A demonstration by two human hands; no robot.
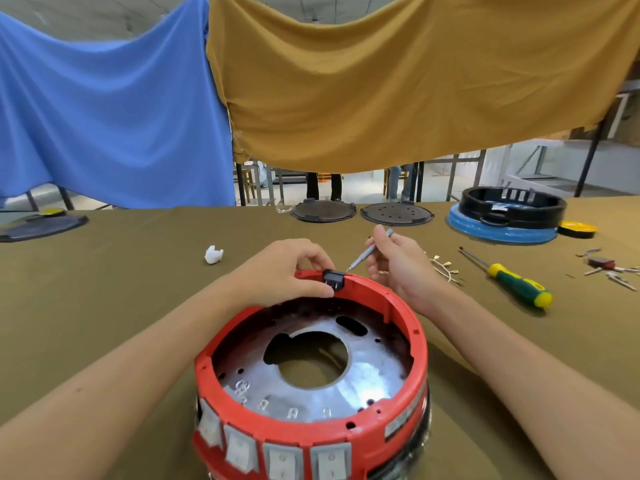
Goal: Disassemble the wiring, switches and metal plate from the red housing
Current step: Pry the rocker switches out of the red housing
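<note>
My left hand [287,271] pinches the black socket [334,279] on the far rim of the red housing [311,431], near the desk's [121,289] front edge; my right hand [398,265] grips a small screwdriver [367,252] just beside it.

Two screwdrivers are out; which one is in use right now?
The thin grey screwdriver, pinched in the right hand near the black socket. The green-and-yellow screwdriver lies untouched on the table.

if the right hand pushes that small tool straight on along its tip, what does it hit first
Likely the black socket on the red housing rim, pinched by the left hand; the tool in the right hand points there, though depth is unclear.
</note>
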